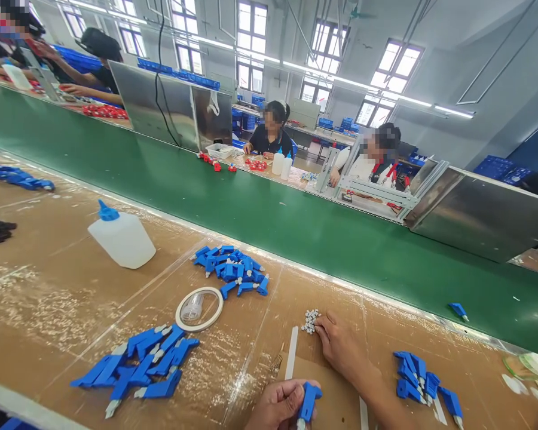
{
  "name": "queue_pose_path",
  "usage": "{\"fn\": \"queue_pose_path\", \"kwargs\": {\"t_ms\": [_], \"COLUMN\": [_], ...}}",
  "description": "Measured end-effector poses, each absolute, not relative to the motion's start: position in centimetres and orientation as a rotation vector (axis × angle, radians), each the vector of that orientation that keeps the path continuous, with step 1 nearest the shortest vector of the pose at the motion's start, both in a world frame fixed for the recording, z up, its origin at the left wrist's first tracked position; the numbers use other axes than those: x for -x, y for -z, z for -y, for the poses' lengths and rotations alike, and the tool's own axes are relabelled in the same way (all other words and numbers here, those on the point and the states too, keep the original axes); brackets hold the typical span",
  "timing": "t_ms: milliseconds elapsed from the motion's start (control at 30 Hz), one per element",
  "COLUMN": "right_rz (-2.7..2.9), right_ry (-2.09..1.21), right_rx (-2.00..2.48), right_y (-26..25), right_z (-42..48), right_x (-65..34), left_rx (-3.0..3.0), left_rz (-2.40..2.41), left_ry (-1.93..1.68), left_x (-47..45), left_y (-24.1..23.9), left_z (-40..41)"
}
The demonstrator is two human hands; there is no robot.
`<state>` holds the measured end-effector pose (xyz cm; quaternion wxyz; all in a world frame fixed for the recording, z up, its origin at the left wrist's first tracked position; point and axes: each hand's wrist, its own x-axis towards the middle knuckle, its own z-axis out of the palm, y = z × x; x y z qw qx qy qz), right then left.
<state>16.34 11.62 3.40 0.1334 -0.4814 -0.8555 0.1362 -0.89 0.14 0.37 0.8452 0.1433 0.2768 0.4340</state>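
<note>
With the fingers point(316, 323) of our right hand point(341, 346) drawn narrow, we touch the edge of the small cluster of white caps point(311, 321) on the bench point(63, 286); whether one cap is already pinched we cannot tell. Our left hand point(280, 406) holds a blue part point(308, 403) closed in its fingers, pale tip pointing down toward the frame edge. For a clean pick, we judge it best to isolate a single cap from the cluster with thumb and forefinger, keep the blue part steady and low over the bench, and bring the two together squarely. Loose heaps of blue parts lie to the left point(138, 364), further back point(233, 269) and to the right point(419, 379); a tape ring point(199, 309) and a white bottle point(122, 237) stand beyond. The left hand is cut off by the lower edge, the part's tip is barely visible, and the caps are too small to make out in shape.
</note>
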Motion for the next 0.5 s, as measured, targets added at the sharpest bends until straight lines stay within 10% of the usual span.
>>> {"fn": "queue_pose_path", "kwargs": {"t_ms": [500], "right_rz": [1.549], "right_ry": [-1.534], "right_rx": [1.436], "right_y": [-7.7], "right_z": [-2.5], "right_x": [-17.7], "left_rx": [-0.29], "left_rz": [-0.669], "left_ry": [-1.09], "left_x": [0.9], "left_y": [-1.7], "left_z": [0.1]}}
